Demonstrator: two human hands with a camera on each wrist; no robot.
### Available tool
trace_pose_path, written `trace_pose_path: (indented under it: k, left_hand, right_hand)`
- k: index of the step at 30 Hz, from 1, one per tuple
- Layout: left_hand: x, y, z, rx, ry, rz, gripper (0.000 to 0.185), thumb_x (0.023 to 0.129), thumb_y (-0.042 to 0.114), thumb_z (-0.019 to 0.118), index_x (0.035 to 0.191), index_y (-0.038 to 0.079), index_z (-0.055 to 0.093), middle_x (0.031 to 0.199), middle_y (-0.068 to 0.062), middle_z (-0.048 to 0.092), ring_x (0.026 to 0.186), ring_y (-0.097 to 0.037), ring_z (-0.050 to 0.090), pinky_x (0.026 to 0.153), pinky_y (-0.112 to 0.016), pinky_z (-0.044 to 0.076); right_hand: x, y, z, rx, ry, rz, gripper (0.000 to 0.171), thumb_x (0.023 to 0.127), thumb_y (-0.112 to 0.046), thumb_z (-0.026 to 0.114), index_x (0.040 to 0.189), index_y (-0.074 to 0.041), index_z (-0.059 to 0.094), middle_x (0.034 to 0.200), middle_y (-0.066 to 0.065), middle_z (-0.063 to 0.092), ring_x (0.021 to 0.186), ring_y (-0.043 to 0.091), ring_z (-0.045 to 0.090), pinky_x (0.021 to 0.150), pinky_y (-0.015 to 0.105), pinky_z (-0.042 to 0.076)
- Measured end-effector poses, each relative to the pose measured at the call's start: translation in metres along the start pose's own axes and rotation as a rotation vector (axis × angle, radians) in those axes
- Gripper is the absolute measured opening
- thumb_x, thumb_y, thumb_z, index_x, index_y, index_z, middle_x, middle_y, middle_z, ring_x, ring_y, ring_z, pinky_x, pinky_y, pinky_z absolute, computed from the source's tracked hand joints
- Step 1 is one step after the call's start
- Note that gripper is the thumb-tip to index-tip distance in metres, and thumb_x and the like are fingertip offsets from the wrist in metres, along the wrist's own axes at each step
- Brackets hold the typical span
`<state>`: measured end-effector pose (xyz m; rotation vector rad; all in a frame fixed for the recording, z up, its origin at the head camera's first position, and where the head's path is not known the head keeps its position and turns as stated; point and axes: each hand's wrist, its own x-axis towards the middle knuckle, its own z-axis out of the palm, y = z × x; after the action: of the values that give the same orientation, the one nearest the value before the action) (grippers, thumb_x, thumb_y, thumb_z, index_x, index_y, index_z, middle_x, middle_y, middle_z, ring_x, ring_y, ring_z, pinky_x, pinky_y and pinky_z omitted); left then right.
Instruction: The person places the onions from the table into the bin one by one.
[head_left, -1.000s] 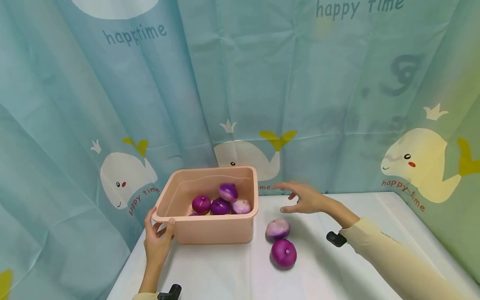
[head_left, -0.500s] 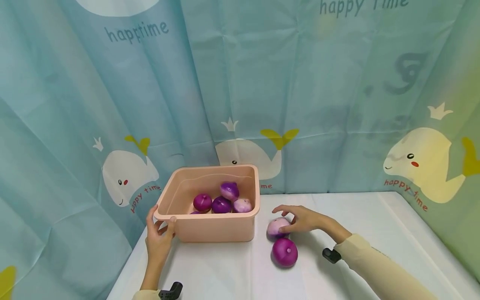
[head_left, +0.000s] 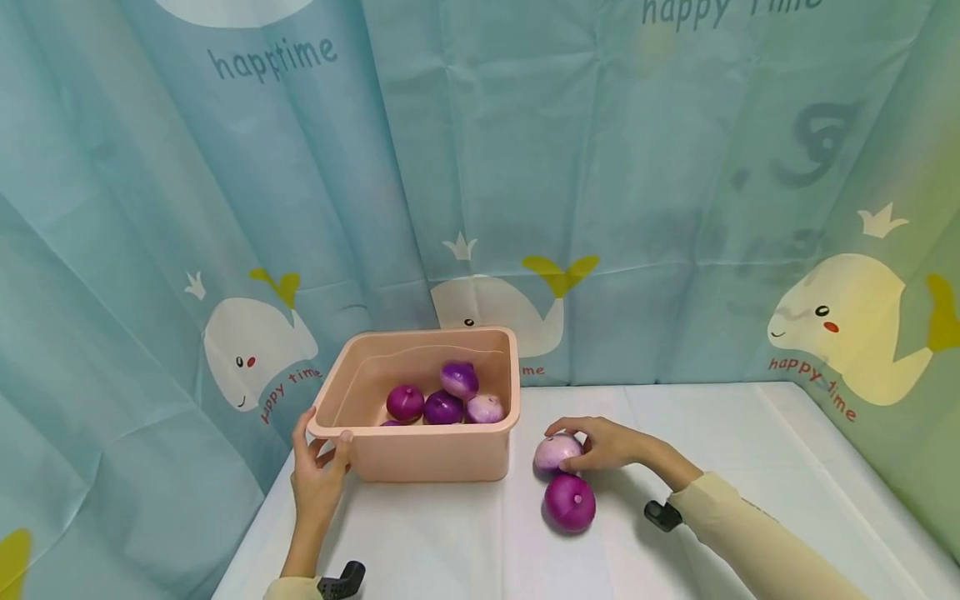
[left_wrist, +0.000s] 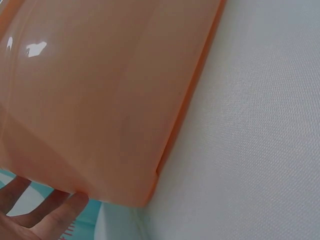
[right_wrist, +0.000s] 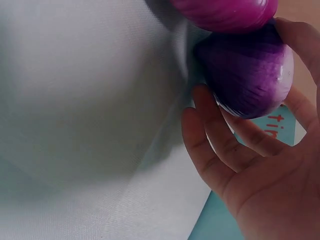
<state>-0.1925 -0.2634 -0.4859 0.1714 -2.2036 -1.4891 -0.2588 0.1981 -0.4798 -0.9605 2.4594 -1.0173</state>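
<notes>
At the front left corner of a pink plastic bin (head_left: 427, 458), my left hand (head_left: 317, 483) holds on, thumb against the front wall and fingers along the left side. In the left wrist view its fingertips (left_wrist: 77, 200) meet the bin's edge. My right hand (head_left: 603, 443) grips a pale purple-and-white onion (head_left: 557, 452) on the table, its thumb and fingers around it. The right wrist view shows this onion's darker purple side (right_wrist: 245, 75). A magenta onion (head_left: 570, 503) sits right in front of it, close against it.
Inside the bin lie several onions, among them a magenta one (head_left: 405, 403), a dark purple one (head_left: 443, 408) and a pale one (head_left: 485, 409). The white-covered table (head_left: 450, 542) ends at a blue curtain (head_left: 637, 208) with whale prints behind the bin.
My right hand has come down from above the table onto the pale onion, and its fingers have closed around it. The left hand stays at the bin's corner.
</notes>
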Motion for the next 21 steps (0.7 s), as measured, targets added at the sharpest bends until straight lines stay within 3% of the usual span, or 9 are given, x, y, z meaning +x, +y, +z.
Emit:
trace_pose_path:
  k: [13, 21]
  left_hand:
    - [0.0006, -0.0007, -0.0001, -0.009, 0.002, -0.001, 0.075, 0.102, 0.034, 0.065, 0.162, 0.033, 0.021, 0.156, -0.022, 0.042, 0.116, -0.046, 0.061, 0.076, -0.022, 0.059]
    - [-0.0010, 0.0002, 0.0009, -0.011, 0.013, 0.003, 0.074, 0.102, 0.034, 0.065, 0.162, 0.032, 0.022, 0.156, -0.022, 0.041, 0.115, -0.047, 0.061, 0.070, -0.009, 0.050]
  right_hand:
    - [0.0009, 0.0038, 0.0026, 0.018, 0.007, 0.000, 0.047, 0.090, -0.029, 0.079, 0.132, -0.015, 0.062, 0.120, 0.009, 0.060, 0.074, 0.011, 0.064, 0.072, 0.027, 0.053]
    - [0.0035, 0.0045, -0.0021, -0.036, 0.017, -0.042, 0.046, 0.089, -0.029, 0.080, 0.130, -0.017, 0.064, 0.120, 0.002, 0.065, 0.076, 0.011, 0.060, 0.072, 0.027, 0.052]
